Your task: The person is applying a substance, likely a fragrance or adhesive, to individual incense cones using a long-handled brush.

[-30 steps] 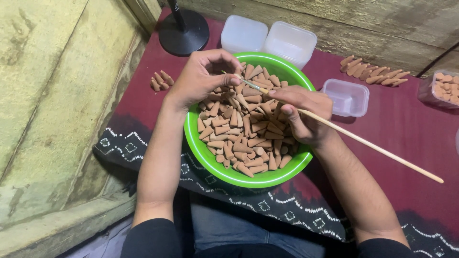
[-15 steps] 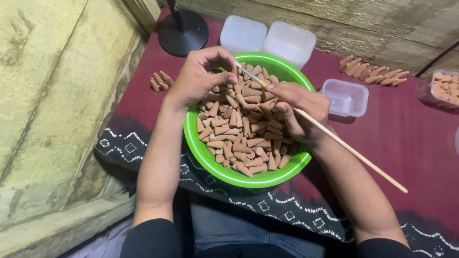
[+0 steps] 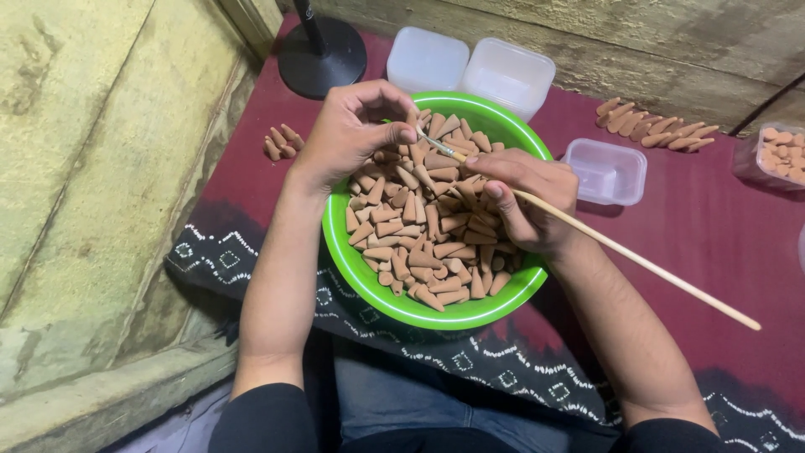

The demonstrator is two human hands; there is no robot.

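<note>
A green bowl (image 3: 369, 277) sits on the dark red cloth, full of brown cone-shaped pieces (image 3: 423, 226). My left hand (image 3: 352, 130) hovers over the bowl's far left rim, thumb and fingers pinched together on something small; I cannot see what it is. My right hand (image 3: 524, 197) holds a long thin wooden stick (image 3: 637, 260) like a brush. The stick's tip reaches up to the pinched fingers of my left hand.
Two clear plastic boxes (image 3: 465, 67) stand behind the bowl and a smaller one (image 3: 605, 172) to its right. Loose cones lie in a row (image 3: 654, 126) at the back right and in a small heap (image 3: 281, 143) at the left. A black round stand base (image 3: 323, 54) is at the back left.
The stick's tip has moved up and left toward my left hand's fingertips. My left hand has shifted slightly over the bowl's rim.
</note>
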